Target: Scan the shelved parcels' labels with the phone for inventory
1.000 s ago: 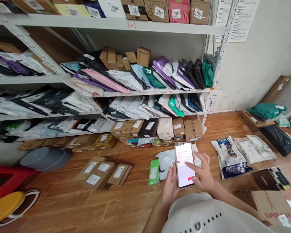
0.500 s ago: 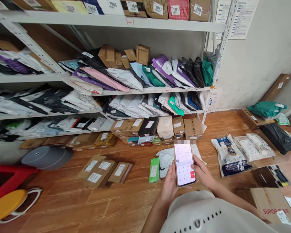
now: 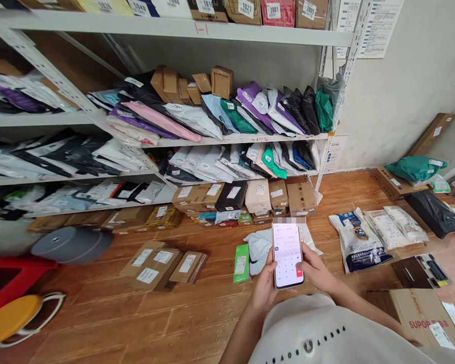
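Note:
A smartphone (image 3: pixel 287 253) with a lit white screen is held upright in front of my body, a number keypad and a red key on its lower half. My left hand (image 3: pixel 264 285) grips its left edge, the thumb over the screen's lower left. Around the right edge is my right hand (image 3: pixel 314 268), its thumb at the keypad near the red key. The fingers behind the phone are mostly hidden. Beyond the phone, a pale grey mailing bag (image 3: pixel 258 247) and a green packet (image 3: pixel 241 263) lie on the floor.
A white metal rack (image 3: pixel 227 31) spans the back, filled with labelled bags and boxes. Cartons (image 3: pixel 151 265) sit on the wooden floor at left, near a grey bin (image 3: pixel 72 245) and a yellow stool (image 3: pixel 13 321). At right lie a printed sack (image 3: pixel 358 240) and a big carton (image 3: pixel 420 316).
My left thumb has moved from the phone's edge onto the lower left of the screen. My right thumb has shifted slightly down toward the red key. The view has tilted a little.

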`<state>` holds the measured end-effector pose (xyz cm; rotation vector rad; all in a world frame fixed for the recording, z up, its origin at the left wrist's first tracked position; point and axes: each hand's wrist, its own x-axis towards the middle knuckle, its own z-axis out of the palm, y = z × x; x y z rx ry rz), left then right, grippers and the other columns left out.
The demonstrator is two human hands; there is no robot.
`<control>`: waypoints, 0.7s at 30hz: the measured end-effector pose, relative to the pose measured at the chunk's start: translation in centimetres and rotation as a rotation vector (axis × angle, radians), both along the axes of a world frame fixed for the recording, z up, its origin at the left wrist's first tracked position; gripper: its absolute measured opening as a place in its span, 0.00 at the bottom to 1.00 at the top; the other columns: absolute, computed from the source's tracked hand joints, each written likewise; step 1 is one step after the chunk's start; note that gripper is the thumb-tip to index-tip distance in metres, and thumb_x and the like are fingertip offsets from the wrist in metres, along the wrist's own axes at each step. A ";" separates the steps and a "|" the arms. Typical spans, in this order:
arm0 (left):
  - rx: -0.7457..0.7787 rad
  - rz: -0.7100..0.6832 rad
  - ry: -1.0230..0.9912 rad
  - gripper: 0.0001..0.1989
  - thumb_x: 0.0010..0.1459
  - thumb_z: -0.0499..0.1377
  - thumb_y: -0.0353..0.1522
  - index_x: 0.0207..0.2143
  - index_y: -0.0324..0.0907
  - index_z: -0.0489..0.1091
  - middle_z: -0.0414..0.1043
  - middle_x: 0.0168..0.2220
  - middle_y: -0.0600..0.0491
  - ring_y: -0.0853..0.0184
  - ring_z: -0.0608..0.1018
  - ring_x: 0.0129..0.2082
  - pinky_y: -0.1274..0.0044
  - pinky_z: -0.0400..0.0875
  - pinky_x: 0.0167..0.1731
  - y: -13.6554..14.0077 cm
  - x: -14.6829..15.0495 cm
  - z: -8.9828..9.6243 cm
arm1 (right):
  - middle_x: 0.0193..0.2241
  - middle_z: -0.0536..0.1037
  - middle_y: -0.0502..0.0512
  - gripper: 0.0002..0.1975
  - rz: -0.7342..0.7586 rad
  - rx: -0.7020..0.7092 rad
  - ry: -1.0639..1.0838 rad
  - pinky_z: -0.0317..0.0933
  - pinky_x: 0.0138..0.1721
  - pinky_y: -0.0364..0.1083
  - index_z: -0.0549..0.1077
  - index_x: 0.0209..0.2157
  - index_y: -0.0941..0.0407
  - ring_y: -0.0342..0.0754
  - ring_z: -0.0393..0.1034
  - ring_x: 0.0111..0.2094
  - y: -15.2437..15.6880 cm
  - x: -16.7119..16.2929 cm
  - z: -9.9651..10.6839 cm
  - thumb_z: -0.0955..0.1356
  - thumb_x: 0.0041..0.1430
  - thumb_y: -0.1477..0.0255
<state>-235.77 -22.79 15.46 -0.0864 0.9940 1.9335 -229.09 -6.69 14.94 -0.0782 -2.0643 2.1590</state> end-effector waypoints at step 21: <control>0.162 -0.026 -0.004 0.32 0.60 0.62 0.41 0.66 0.57 0.62 0.69 0.63 0.52 0.49 0.74 0.58 0.61 0.81 0.46 -1.0 -1.0 -1.6 | 0.30 0.78 0.55 0.27 -0.153 -0.193 -0.183 0.65 0.39 0.50 0.76 0.32 0.54 0.54 0.70 0.36 -0.9 -2.3 -0.1 0.67 0.56 0.42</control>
